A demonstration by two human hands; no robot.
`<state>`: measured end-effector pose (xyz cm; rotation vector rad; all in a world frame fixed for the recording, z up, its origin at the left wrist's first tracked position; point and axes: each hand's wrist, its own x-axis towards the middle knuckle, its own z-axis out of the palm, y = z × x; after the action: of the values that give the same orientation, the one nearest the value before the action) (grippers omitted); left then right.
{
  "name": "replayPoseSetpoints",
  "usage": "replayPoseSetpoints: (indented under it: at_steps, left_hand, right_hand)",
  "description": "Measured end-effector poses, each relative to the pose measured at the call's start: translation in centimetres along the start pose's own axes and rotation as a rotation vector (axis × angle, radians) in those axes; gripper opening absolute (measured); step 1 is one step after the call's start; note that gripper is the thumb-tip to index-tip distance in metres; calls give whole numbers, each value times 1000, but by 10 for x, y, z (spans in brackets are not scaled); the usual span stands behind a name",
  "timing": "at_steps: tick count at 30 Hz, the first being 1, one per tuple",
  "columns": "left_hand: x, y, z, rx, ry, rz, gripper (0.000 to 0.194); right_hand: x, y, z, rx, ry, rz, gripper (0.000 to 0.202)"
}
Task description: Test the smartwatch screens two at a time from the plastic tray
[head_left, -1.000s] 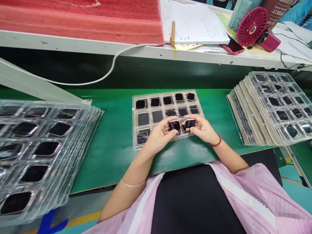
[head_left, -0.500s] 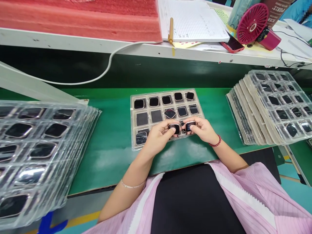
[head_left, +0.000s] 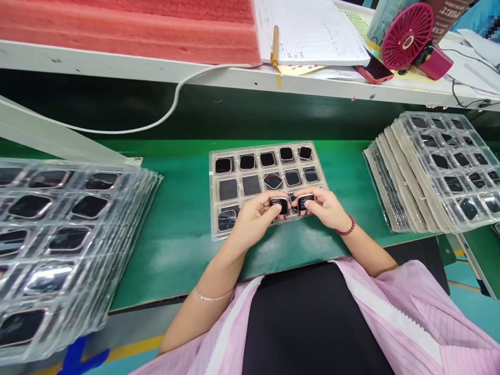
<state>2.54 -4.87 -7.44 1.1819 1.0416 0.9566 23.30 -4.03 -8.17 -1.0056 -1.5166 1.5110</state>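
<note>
My left hand (head_left: 252,217) is closed around a strapless square smartwatch (head_left: 278,206), its thumb resting on the dark face. A second smartwatch (head_left: 303,201) is pinched in my right hand (head_left: 327,209); light marks show on its screen. The two watches are side by side, tilted toward me, over the front row of a clear plastic tray (head_left: 213,205). Square watches sit in most visible pockets of this tray, one of them turned like a diamond (head_left: 273,181). Two pockets at the middle left show only a flat dark pad (head_left: 228,190). My hands hide part of the front row.
Tall stacks of filled trays stand at left (head_left: 89,219) and right (head_left: 410,177) on the green bench (head_left: 172,265). A white shelf (head_left: 219,78) overhead carries red foam (head_left: 128,31), a notebook (head_left: 312,34), a pen (head_left: 275,47), a phone (head_left: 375,70) and a fan (head_left: 408,39). A white cable (head_left: 175,99) hangs below.
My hands keep the same hold on both watches and have barely moved. The camera view has shifted very slightly.
</note>
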Motion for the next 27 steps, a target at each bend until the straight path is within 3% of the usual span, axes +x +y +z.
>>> replayPoseSetpoints:
  at_steps: [8,19,27]
  left_hand:
    - [0,-4,-3,-29,-4,-22,34]
    - [0,-8,-2,-49,30,41,38]
    - [1,-9,-3,-36,25,50,41]
  right_hand:
    - [1,2,1,13,-3,-34,24]
    - [1,10,-1,10,-46,-47,47]
    - [1,10,-3,-30,-59,-61,44]
